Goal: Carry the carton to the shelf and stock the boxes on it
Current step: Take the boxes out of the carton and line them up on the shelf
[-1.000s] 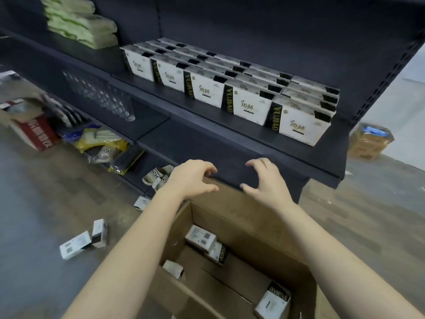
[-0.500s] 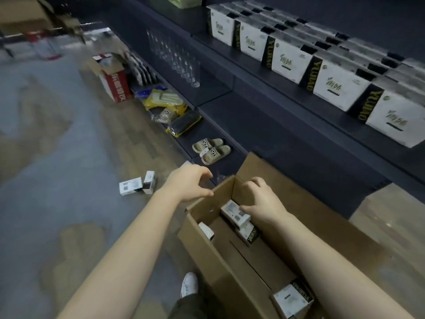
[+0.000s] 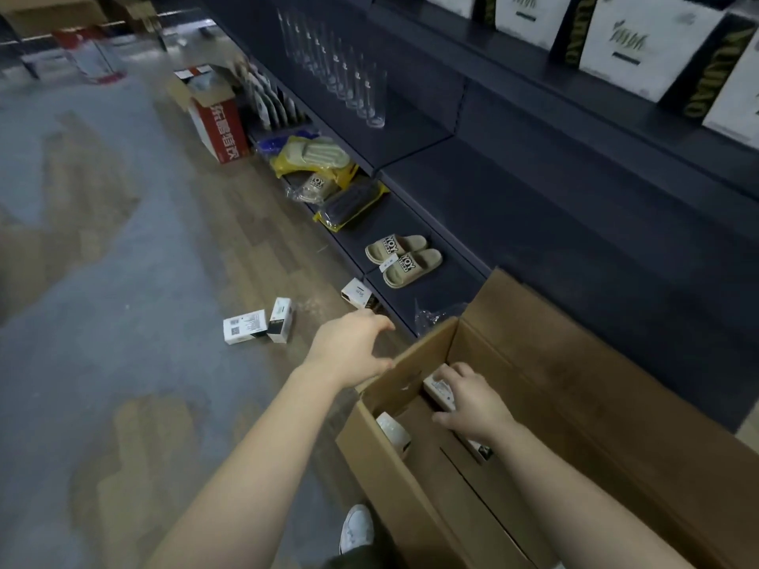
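The right hand [image 3: 472,406] is down in the carton [image 3: 595,396], fingers curled around 1 white box [image 3: 438,391]. The empty shelf [image 3: 534,207] lies ahead, higher. The left hand [image 3: 353,347] hovers outside, relaxed, holding nothing.

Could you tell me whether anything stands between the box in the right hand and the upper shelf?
Only the carton itself: its raised flap stands on the shelf side, so the small box that the right hand holds must be lifted over it. Above that, nothing visible blocks the way to the upper shelf.
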The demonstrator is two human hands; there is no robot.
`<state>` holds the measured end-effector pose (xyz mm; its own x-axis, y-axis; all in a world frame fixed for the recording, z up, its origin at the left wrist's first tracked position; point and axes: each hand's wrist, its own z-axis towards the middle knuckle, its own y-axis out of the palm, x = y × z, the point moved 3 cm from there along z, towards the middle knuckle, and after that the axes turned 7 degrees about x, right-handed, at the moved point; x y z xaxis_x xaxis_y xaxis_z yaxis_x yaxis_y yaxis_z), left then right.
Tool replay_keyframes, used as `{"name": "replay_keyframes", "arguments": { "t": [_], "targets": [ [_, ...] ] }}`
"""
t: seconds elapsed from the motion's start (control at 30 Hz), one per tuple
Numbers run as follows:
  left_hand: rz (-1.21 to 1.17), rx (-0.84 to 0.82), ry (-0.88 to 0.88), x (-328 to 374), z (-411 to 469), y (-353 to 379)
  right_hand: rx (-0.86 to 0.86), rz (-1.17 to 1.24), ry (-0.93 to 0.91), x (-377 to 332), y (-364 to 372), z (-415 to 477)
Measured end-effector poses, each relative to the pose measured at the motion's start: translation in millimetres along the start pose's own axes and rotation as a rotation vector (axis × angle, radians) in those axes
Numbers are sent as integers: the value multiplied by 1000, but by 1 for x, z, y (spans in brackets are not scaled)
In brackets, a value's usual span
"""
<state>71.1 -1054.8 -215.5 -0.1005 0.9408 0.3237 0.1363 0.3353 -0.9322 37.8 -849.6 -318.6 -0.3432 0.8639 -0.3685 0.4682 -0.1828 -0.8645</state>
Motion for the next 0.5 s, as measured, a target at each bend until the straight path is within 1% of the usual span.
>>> {"name": "replay_keyframes", "arguments": {
  "t": [0.2, 0.5],
  "targets": [
    [-15, -7, 9, -8, 12, 65, -54, 23, 41, 36, 59, 18],
    [-88, 5, -29, -27, 21, 170, -123, 54, 7, 72, 167, 50]
  ]
}}
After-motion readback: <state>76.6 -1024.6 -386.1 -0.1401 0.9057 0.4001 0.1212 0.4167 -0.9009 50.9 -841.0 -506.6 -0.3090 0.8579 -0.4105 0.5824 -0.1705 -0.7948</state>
